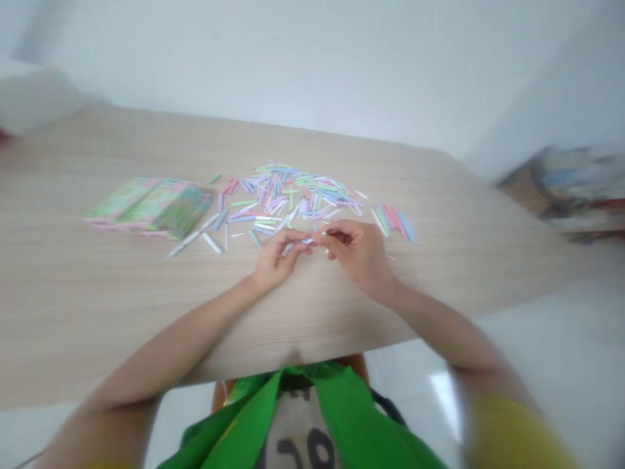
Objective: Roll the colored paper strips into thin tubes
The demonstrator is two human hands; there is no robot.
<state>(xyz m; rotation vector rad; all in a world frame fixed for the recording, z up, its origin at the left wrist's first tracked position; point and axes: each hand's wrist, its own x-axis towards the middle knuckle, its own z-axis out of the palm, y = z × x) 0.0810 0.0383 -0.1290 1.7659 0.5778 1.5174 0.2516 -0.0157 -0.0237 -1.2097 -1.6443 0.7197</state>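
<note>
My left hand [280, 259] is closed in a pinch on a small pale blue-white stick [307, 241], in front of a loose heap. From the other side, the fingertips of my right hand [359, 254] come together at that stick's right end. The fingers of both hands nearly meet, and they cover most of what they hold. Just beyond them spreads a heap of thin pastel sticks [293, 192] in pink, green, blue, lilac and white. Close to my right hand lies a small row of green, white, pink and blue sticks [393, 221], side by side.
Flat green and pink printed packs [151, 205] lie side by side at the left of the wooden table [312, 319]. Several longer white and grey sticks [195, 236] are scattered between packs and heap. A white wall [312, 71] stands behind; blurred items [581, 185] sit beyond the right edge.
</note>
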